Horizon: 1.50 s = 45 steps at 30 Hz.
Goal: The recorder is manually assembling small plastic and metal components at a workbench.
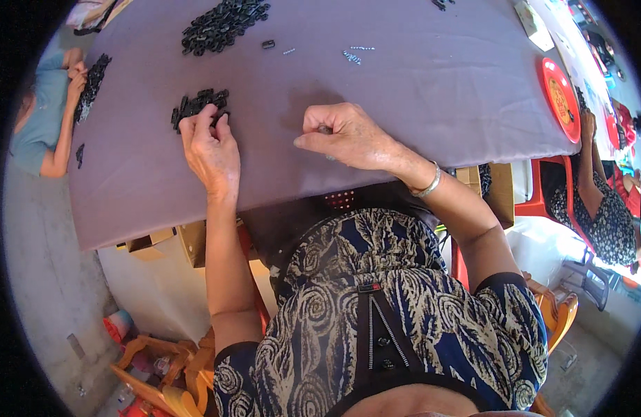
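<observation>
My left hand is at the near edge of a small pile of black plastic parts. Its fingers are bent, and a bit of black shows between a finger and the thumb, as in a pinch. To the right, just above the tablecloth, my right hand is closed in a fist. A small greyish thing peeks out between its curled fingers, too covered to name. Beyond the hands, thin silvery strips and a single black part lie on the cloth.
A larger heap of black parts sits farther back on the grey-purple tablecloth. At the left edge a person in a blue top works at another black pile. A red round tray lies right, near another person's arm.
</observation>
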Each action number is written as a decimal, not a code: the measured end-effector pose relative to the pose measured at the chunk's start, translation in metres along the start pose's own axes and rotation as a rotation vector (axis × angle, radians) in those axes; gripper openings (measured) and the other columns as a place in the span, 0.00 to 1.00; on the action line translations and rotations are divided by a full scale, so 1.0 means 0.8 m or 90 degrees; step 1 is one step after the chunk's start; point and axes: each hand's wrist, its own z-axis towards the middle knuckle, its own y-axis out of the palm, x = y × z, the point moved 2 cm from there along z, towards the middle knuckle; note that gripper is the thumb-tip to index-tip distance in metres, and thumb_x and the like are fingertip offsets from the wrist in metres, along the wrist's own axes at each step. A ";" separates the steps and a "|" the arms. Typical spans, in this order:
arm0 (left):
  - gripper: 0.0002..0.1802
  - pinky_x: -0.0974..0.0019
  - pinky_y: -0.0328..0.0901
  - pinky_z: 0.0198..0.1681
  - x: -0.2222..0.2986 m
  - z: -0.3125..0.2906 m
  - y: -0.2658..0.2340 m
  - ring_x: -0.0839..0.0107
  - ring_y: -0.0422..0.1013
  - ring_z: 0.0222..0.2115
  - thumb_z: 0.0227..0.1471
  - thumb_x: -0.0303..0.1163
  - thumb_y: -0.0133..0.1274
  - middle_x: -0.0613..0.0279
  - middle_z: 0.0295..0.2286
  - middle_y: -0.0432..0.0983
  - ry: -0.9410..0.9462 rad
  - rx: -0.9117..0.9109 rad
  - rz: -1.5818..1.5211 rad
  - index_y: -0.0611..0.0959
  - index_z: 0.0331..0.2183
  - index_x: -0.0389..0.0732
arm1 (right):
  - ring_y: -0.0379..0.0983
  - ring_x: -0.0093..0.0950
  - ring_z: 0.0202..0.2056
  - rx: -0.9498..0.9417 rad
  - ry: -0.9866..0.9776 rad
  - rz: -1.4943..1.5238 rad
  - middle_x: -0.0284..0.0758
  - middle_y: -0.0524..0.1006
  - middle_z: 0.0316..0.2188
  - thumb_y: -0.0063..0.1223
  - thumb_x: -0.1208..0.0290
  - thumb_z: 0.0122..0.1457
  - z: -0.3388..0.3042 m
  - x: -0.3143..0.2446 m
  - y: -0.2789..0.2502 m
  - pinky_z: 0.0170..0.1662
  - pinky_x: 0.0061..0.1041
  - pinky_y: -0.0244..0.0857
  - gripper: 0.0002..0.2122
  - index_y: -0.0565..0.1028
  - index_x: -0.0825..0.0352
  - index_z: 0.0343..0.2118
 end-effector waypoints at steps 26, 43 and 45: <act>0.06 0.77 0.56 0.14 0.036 -0.020 0.007 0.83 0.62 0.11 0.52 0.26 0.52 0.67 0.12 0.69 -0.113 -0.191 -0.436 0.81 0.28 0.34 | 0.59 0.13 0.11 -0.038 0.056 0.095 0.23 0.65 0.13 0.54 0.65 0.56 -0.003 0.003 -0.003 0.13 0.15 0.53 0.10 0.70 0.64 0.24; 0.17 0.76 0.55 0.20 0.016 -0.016 0.012 0.83 0.59 0.17 0.54 0.30 0.50 0.70 0.14 0.64 -0.088 -0.231 -0.387 0.72 0.17 0.34 | 0.61 0.19 0.17 0.001 -0.040 0.108 0.28 0.66 0.10 0.37 0.51 0.62 0.004 0.016 -0.003 0.23 0.22 0.57 0.27 0.70 0.66 0.12; 0.17 0.76 0.55 0.21 0.020 -0.016 0.012 0.83 0.59 0.18 0.54 0.31 0.51 0.70 0.14 0.64 -0.094 -0.235 -0.385 0.72 0.17 0.34 | 0.60 0.19 0.16 0.011 -0.059 0.114 0.28 0.65 0.10 0.36 0.51 0.62 0.002 0.017 -0.007 0.23 0.22 0.57 0.28 0.69 0.66 0.11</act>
